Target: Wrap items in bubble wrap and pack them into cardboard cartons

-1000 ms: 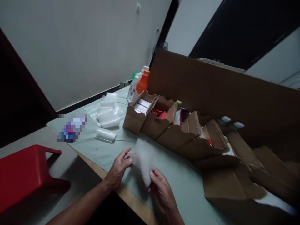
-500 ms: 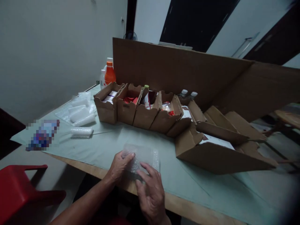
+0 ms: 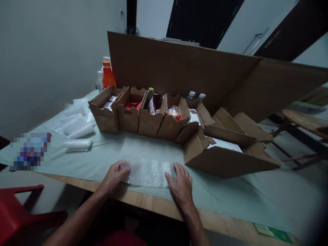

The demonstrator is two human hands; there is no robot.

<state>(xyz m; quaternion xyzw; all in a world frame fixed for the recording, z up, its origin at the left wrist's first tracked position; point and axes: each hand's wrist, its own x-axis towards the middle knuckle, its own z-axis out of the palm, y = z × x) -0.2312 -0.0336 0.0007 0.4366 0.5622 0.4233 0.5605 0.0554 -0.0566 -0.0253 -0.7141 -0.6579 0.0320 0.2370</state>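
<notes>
A flat sheet of clear bubble wrap [image 3: 150, 173] lies stretched sideways near the front edge of the table. Its left end is pinched by my left hand [image 3: 115, 176], thumb on top. At the other end, my right hand [image 3: 181, 184] grips the edge between thumb and fingers. Off to the left, a wrapped bubble-wrap roll [image 3: 78, 145] rests on the cloth, with a loose pile of bubble wrap [image 3: 77, 121] behind it.
A row of cardboard bins [image 3: 128, 114] with packets stands behind my hands; a larger cardboard box [image 3: 230, 160] is at right. An orange bottle [image 3: 108, 77] stands at back left, before a tall cardboard panel [image 3: 179, 65]. A red stool [image 3: 23, 212] is at lower left.
My right hand has moved right to the far end of the bubble wrap, and the sheet now spreads wider between both hands. The view has shifted slightly right.
</notes>
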